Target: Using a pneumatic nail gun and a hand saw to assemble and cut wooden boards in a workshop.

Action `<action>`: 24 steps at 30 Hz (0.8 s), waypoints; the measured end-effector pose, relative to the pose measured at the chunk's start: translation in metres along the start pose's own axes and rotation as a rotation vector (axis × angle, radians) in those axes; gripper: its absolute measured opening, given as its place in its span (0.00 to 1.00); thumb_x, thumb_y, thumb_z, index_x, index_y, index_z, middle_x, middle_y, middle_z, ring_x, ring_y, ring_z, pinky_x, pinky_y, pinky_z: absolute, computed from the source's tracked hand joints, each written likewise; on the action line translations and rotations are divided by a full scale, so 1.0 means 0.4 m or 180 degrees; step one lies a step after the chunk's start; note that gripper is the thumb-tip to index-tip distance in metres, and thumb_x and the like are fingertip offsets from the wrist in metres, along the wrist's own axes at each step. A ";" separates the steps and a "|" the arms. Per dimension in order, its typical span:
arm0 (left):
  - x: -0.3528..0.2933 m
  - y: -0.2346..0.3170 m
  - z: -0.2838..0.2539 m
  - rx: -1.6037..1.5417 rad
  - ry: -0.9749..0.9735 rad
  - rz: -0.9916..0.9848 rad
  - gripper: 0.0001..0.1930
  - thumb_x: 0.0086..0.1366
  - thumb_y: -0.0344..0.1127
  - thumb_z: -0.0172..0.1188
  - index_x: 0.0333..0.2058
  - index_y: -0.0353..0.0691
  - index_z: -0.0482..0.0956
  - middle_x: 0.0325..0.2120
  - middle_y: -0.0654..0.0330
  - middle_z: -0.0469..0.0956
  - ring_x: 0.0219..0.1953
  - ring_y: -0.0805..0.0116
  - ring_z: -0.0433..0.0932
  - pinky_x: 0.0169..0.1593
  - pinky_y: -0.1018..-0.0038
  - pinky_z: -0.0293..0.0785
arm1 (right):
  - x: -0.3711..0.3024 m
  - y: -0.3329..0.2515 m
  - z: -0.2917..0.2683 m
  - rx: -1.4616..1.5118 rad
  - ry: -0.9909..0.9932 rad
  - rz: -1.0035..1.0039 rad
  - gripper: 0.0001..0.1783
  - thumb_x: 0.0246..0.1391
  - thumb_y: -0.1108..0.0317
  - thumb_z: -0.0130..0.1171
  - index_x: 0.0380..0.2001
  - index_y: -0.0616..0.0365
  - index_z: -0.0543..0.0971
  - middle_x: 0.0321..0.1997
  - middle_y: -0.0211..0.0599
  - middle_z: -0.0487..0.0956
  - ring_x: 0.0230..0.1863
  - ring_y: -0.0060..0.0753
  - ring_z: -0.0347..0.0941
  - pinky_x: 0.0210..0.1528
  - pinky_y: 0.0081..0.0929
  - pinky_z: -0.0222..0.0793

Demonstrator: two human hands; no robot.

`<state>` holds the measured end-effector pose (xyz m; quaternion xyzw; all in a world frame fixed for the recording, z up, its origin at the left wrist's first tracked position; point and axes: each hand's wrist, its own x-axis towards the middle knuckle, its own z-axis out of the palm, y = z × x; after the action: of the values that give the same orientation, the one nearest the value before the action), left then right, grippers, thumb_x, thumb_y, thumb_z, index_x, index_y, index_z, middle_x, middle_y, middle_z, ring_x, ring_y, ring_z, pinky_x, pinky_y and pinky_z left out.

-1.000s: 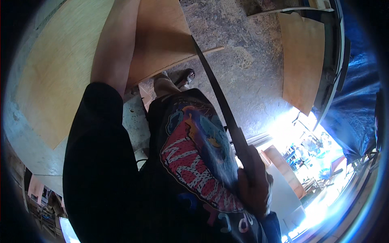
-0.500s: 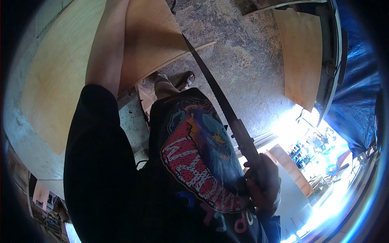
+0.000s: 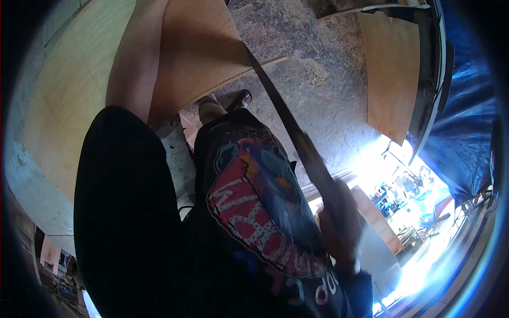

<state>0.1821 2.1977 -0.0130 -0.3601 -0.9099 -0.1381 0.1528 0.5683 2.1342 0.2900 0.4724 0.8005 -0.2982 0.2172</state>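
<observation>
My right hand [image 3: 342, 225], smeared by motion, is closed round the handle of a handsaw [image 3: 283, 114]. The long, dark, narrow blade slants up and left from it. At the edge of a large light-brown plywood sheet [image 3: 199, 53], the blade crosses the wood; its tip is hidden there. Past the blade, a thin strip of wood [image 3: 275, 61] sticks out in line with the sheet's near edge. My left forearm [image 3: 135, 69] reaches over the sheet to the top of the picture, and the hand is outside the frame.
A stained concrete floor [image 3: 318, 95] lies right of the sheet, with my sandalled foot [image 3: 244, 99] under its edge. Another plywood piece [image 3: 392, 74] lies at the right, near a blue tarp [image 3: 466, 122]. Pale boards and clutter stand in bright light at lower right.
My right hand has pushed the saw slightly forward and left, so less of the blade shows on the near side of the sheet. The left forearm has shifted slightly left.
</observation>
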 end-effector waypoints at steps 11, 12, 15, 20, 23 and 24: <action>0.013 0.018 -0.030 -0.0118 -0.0215 0.0006 0.16 0.63 0.42 0.47 0.43 0.38 0.73 0.47 0.46 0.70 0.49 0.46 0.68 0.53 0.48 0.60 | 0.011 -0.002 -0.009 -0.0166 0.0134 -0.0218 0.28 0.49 0.71 0.61 0.55 0.61 0.67 0.42 0.52 0.80 0.40 0.48 0.80 0.41 0.37 0.77; 0.005 0.002 -0.022 -0.0035 -0.0177 -0.0011 0.16 0.63 0.42 0.47 0.43 0.38 0.73 0.47 0.46 0.70 0.50 0.46 0.68 0.53 0.48 0.60 | 0.065 -0.016 0.021 -0.0076 0.0156 -0.0349 0.29 0.50 0.70 0.61 0.55 0.62 0.67 0.42 0.52 0.80 0.40 0.48 0.80 0.40 0.36 0.77; -0.002 -0.011 0.013 0.0085 -0.0010 0.0010 0.16 0.63 0.42 0.47 0.44 0.38 0.73 0.47 0.47 0.70 0.50 0.47 0.67 0.54 0.48 0.60 | 0.076 0.003 -0.002 -0.0126 0.0032 -0.0428 0.29 0.51 0.69 0.61 0.56 0.61 0.65 0.41 0.52 0.80 0.38 0.49 0.81 0.38 0.35 0.78; 0.024 0.020 -0.022 0.0010 -0.0282 -0.0084 0.17 0.63 0.42 0.47 0.46 0.38 0.72 0.48 0.47 0.70 0.51 0.47 0.67 0.55 0.48 0.58 | 0.039 -0.009 -0.033 -0.0329 0.0014 -0.0169 0.27 0.51 0.69 0.61 0.55 0.54 0.66 0.41 0.51 0.80 0.39 0.53 0.79 0.36 0.40 0.78; 0.019 0.002 -0.021 0.0004 -0.0289 -0.0122 0.18 0.63 0.42 0.47 0.47 0.39 0.71 0.49 0.47 0.69 0.52 0.47 0.66 0.55 0.47 0.58 | 0.136 -0.051 0.009 0.0006 -0.0197 -0.0029 0.26 0.52 0.71 0.59 0.55 0.55 0.66 0.43 0.52 0.79 0.41 0.55 0.78 0.37 0.43 0.77; 0.014 0.001 -0.023 0.0051 -0.0360 -0.0112 0.18 0.63 0.42 0.47 0.47 0.39 0.71 0.49 0.47 0.69 0.52 0.46 0.66 0.56 0.47 0.57 | 0.139 -0.044 0.007 -0.0127 -0.0067 -0.0278 0.26 0.52 0.71 0.59 0.55 0.55 0.65 0.44 0.52 0.79 0.41 0.55 0.78 0.38 0.43 0.77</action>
<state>0.1803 2.1980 -0.0024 -0.3500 -0.9244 -0.1129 0.1016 0.5274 2.1606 0.2576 0.4294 0.8238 -0.2964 0.2218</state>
